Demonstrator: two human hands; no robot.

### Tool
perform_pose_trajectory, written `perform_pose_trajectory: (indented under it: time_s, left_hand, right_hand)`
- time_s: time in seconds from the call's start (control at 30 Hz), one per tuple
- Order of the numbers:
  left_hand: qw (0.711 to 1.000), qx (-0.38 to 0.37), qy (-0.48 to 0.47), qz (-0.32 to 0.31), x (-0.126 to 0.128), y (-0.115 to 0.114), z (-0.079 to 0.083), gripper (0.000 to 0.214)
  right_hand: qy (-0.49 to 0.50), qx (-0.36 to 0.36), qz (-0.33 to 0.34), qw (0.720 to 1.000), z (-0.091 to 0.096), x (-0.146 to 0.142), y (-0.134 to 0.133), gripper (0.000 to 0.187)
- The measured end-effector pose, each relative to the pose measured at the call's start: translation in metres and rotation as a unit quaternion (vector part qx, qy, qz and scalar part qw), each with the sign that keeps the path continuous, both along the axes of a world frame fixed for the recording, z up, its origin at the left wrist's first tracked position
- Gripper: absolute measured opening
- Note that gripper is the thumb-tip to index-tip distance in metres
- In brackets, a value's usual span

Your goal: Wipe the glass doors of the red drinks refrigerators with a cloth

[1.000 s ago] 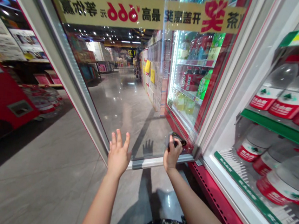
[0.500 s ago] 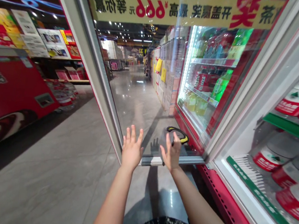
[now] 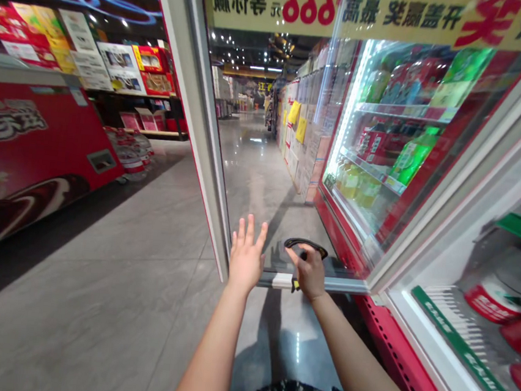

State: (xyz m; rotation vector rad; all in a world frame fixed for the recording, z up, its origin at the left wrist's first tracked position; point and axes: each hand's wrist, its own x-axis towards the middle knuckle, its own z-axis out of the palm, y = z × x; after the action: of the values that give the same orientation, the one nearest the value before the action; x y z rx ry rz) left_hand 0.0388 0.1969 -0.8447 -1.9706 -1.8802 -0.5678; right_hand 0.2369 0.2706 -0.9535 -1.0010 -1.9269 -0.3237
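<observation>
A tall glass cooler door (image 3: 214,172) stands open in front of me in a light metal frame. My left hand (image 3: 247,259) lies with its fingers spread flat near the lower left of the pane; whether it touches the glass I cannot tell. Low by the door's bottom rail (image 3: 275,279), my right hand (image 3: 312,273) is closed around a black-and-yellow curved loop (image 3: 306,243). Part of the loop arches above the fingers, and a small yellow-black end pokes out below. My palm hides its middle, so its exact kind is unclear.
To the right, the cooler holds large bottles (image 3: 500,292) with red-white labels behind a green shelf strip (image 3: 461,356). A red chest freezer (image 3: 39,143) stands left. Through the glass show another lit drinks cooler (image 3: 363,131) and stacked cartons (image 3: 312,157).
My right hand has gone from spread fingers to closed around the black-and-yellow loop. My left hand stays spread. The view has swung left, so the door sits further right.
</observation>
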Motion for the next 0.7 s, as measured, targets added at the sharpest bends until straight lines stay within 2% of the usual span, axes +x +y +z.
perform_pose_trajectory:
  time_s: [0.1,0.2,0.27,0.3,0.4,0.43,0.5,0.57,0.63,0.7]
  left_hand:
    - [1.000,-0.005,-0.001,0.003,0.000,-0.001,0.002,0.096]
    - [1.000,-0.012,0.000,0.000,-0.001,-0.001,0.004,0.094]
    - [1.000,-0.012,-0.001,-0.001,-0.002,-0.001,0.004,0.094]
    - [1.000,-0.010,-0.001,0.000,-0.003,-0.001,0.004,0.095]
    - [1.000,0.000,0.002,0.002,-0.003,0.000,0.001,0.095]
    - [1.000,0.004,0.003,0.002,-0.004,0.001,0.000,0.095]
    - [1.000,0.009,0.005,0.001,-0.004,0.002,-0.003,0.096]
    - [1.000,0.010,0.006,0.001,-0.004,0.003,-0.004,0.097]
    - [1.000,0.011,0.007,0.000,-0.005,0.003,-0.005,0.098]
    - [1.000,0.012,0.008,0.002,-0.005,0.003,-0.005,0.097]
  right_hand:
    - [-0.039,-0.090,0.050,0.994,-0.007,0.009,-0.012,0.056]
    - [-0.035,-0.141,0.083,0.986,0.004,0.021,-0.016,0.046]
    - [-0.024,-0.177,0.133,0.975,0.025,0.024,-0.015,0.049]
    - [-0.011,-0.215,0.176,0.961,0.039,0.026,-0.015,0.050]
    - [0.030,-0.343,0.300,0.890,0.079,0.037,-0.014,0.046]
    - [0.042,-0.348,0.300,0.887,0.089,0.043,-0.013,0.041]
    - [0.082,-0.291,0.227,0.926,0.102,0.057,-0.013,0.031]
    - [0.143,-0.196,0.098,0.965,0.105,0.067,-0.012,0.026]
    - [0.196,-0.108,-0.022,0.974,0.099,0.068,-0.012,0.024]
    - [0.221,-0.047,-0.086,0.970,0.087,0.061,-0.012,0.023]
